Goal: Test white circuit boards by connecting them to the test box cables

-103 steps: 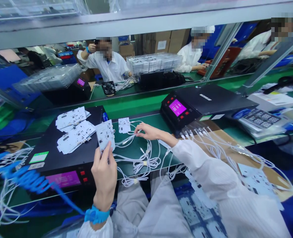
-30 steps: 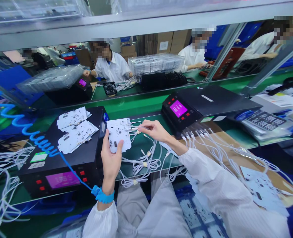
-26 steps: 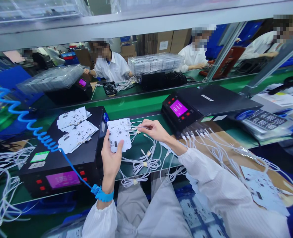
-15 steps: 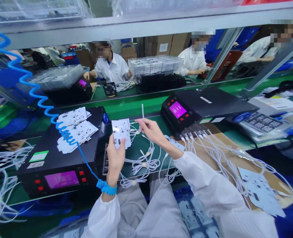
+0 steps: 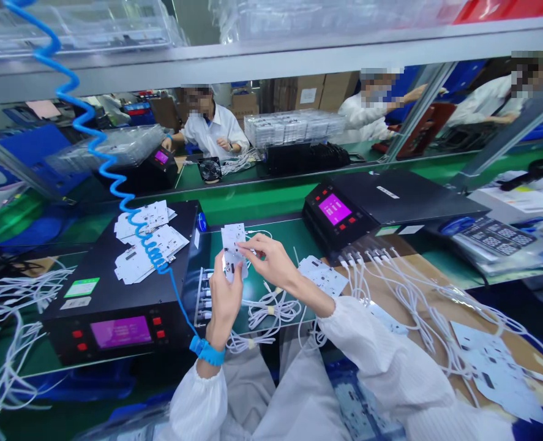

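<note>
My left hand (image 5: 226, 294) grips a white circuit board (image 5: 233, 235) with dark components, thumb on its face, above the green bench. My right hand (image 5: 269, 258) is closed at the board's right edge, its thumb and fingertips pinched there; any small part between them is hidden. A thin white stick (image 5: 297, 255) shows just behind the right wrist; whether that hand holds it is unclear. White cables (image 5: 271, 311), bundled with ties, lie below the hands. Another white board (image 5: 322, 275) rests on the bench to the right. A blue wrist strap (image 5: 207, 350) circles my left wrist.
At left, a black tester (image 5: 128, 306) carries a pile of white boards (image 5: 149, 245). A second tester (image 5: 390, 196) at right has white cables plugged in. A blue coiled cord (image 5: 97, 139) hangs at left. Co-workers sit across the bench beneath an overhead shelf (image 5: 271, 52).
My right hand has moved from beside the board onto its edge. The white stick that stood up by its fingers now shows behind the wrist. The board is tilted differently.
</note>
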Demonstrator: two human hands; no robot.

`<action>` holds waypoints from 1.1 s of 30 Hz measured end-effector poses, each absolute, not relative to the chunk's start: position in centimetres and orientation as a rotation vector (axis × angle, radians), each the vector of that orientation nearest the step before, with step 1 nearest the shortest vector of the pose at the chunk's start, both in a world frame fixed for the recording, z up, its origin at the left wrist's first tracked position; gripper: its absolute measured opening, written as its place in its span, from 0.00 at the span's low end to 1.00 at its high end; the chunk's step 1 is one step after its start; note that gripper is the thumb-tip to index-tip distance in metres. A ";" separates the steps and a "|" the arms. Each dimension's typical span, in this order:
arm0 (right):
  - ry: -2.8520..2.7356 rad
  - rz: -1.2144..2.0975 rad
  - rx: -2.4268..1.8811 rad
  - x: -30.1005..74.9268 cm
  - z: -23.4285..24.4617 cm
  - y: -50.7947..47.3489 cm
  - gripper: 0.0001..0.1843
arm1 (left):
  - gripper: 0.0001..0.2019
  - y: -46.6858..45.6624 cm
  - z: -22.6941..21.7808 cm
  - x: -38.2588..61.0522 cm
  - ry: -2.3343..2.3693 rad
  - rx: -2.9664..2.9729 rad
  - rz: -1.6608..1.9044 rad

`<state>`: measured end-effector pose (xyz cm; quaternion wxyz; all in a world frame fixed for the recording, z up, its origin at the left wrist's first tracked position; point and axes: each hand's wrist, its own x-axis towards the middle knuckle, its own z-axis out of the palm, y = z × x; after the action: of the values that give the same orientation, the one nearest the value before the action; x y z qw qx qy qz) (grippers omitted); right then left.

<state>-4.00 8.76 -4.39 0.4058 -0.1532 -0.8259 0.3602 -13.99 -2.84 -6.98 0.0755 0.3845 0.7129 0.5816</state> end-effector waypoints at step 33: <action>-1.887 0.927 -0.397 -5.3 -4.6 6.7 0.06 | 0.27 -2.5 -8.2 -13.6 2.076 1.316 1.799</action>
<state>-5.25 6.71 -4.63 0.4802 -0.1628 -0.7736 0.3801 -13.57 -2.53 -8.22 0.0477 0.4316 0.6809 0.5898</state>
